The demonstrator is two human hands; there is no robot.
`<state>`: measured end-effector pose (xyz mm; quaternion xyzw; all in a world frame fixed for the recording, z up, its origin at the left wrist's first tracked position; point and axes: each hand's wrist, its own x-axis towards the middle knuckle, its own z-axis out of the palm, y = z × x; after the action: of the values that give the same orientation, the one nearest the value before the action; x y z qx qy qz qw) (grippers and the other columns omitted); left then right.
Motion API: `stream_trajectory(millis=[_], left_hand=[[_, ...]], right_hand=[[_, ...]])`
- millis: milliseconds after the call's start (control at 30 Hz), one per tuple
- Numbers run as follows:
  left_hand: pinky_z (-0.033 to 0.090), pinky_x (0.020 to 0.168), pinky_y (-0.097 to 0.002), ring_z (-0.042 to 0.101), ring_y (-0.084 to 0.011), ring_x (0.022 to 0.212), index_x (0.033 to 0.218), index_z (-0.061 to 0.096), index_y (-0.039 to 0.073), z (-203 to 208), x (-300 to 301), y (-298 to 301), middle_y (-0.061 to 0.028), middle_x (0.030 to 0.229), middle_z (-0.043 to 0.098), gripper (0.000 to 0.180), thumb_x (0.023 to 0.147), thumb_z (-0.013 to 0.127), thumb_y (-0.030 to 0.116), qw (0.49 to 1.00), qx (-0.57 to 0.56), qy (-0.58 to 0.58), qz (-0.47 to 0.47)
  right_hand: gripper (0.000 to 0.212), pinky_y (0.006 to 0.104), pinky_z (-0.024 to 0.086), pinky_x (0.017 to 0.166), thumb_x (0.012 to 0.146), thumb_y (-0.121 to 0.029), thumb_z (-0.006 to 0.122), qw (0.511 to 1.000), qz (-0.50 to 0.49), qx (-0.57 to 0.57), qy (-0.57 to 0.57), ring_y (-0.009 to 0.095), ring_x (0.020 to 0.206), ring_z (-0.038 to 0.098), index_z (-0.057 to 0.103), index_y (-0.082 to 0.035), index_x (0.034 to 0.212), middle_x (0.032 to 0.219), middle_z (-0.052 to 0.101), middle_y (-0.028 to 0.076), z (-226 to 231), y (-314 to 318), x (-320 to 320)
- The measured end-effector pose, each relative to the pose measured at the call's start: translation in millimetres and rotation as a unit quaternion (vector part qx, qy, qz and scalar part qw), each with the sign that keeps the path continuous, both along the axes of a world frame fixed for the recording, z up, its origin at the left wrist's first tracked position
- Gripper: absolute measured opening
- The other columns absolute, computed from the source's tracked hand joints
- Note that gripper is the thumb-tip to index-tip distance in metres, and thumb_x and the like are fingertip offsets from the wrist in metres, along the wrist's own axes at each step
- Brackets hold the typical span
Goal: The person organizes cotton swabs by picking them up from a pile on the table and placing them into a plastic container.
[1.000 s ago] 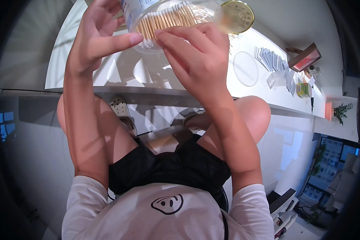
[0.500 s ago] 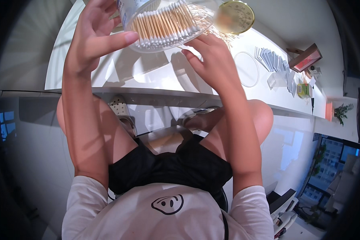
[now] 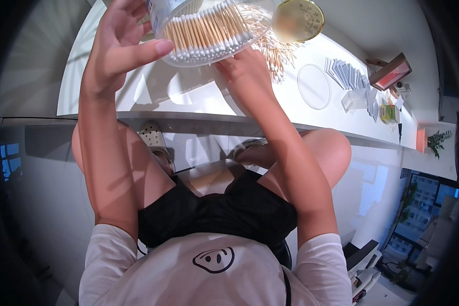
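Note:
A clear round tub [image 3: 155, 13] lies tilted, its mouth facing me, packed with rows of wooden-stick cotton swabs [image 3: 209, 33]. My left hand [image 3: 120, 43] grips it from the left, thumb on the rim and fingers curled along the side. Under the tub's lower right rim is my right hand [image 3: 247, 74], its fingertips hidden there, so what they hold cannot be seen. Right of the tub, a loose heap of cotton swabs [image 3: 278, 58] spreads over the white table [image 3: 183, 99].
A gold-rimmed dial gauge [image 3: 311, 23] stands behind the heap. To the right lie a clear round lid [image 3: 313, 86], a fan of grey-blue cards [image 3: 346, 74], a clear box [image 3: 354, 101], a green-and-yellow box [image 3: 389, 113] and a framed picture [image 3: 391, 73]. The table's front edge runs above my knees.
My right hand has moved left, its fingers passing under the tub's rim. The tub has shifted very slightly left; my left hand keeps its hold.

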<state>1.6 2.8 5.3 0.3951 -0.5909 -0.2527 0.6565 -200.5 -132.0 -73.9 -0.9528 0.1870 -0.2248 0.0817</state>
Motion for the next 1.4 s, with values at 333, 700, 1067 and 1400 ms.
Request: stream_trajectory(millis=[333,700,1067,1400], left_hand=[[0.030,0.119,-0.0403,0.042,-0.0289,0.140,0.151,0.034,-0.004,-8.9,3.9,0.2,-0.0175,0.149,0.045,0.107,0.061,0.084,0.021,0.999,0.030,0.009,0.026],[0.031,0.118,-0.0394,0.045,-0.0280,0.138,0.152,0.034,-0.005,-7.1,5.3,1.2,-0.0172,0.147,0.047,0.107,0.064,0.082,0.031,0.995,0.072,0.028,0.065],[0.038,0.111,-0.0403,0.046,-0.0244,0.137,0.149,0.042,0.001,-4.3,-16.5,-3.2,-0.0101,0.146,0.050,0.099,0.060,0.085,0.009,0.994,0.084,0.068,0.016],[0.042,0.105,-0.0395,0.051,-0.0228,0.129,0.146,0.046,0.002,-7.0,-15.7,-4.0,-0.0121,0.141,0.054,0.091,0.064,0.085,0.012,0.994,0.051,0.054,0.085]], right_hand=[[0.028,0.0487,0.049,0.083,0.085,-0.003,0.065,0.999,0.002,0.031,-0.017,0.039,0.099,0.060,0.067,-0.009,0.113,0.106,0.066,0.013,-6.9,-1.7,3.5],[0.015,0.0479,0.048,0.074,0.081,-0.004,0.066,0.997,-0.005,0.024,-0.067,0.037,0.089,0.061,0.067,-0.005,0.096,0.093,0.065,0.014,-17.6,-12.5,1.2],[0.016,0.0423,0.048,0.084,0.086,-0.013,0.059,0.980,-0.155,0.116,-0.038,0.030,0.099,0.064,0.073,-0.011,0.094,0.098,0.070,0.010,-6.1,-12.7,16.1],[0.010,0.0415,0.054,0.073,0.086,-0.001,0.066,0.968,-0.133,0.018,-0.214,0.037,0.077,0.067,0.070,-0.003,0.095,0.084,0.070,0.016,36.9,-24.4,-13.7]])
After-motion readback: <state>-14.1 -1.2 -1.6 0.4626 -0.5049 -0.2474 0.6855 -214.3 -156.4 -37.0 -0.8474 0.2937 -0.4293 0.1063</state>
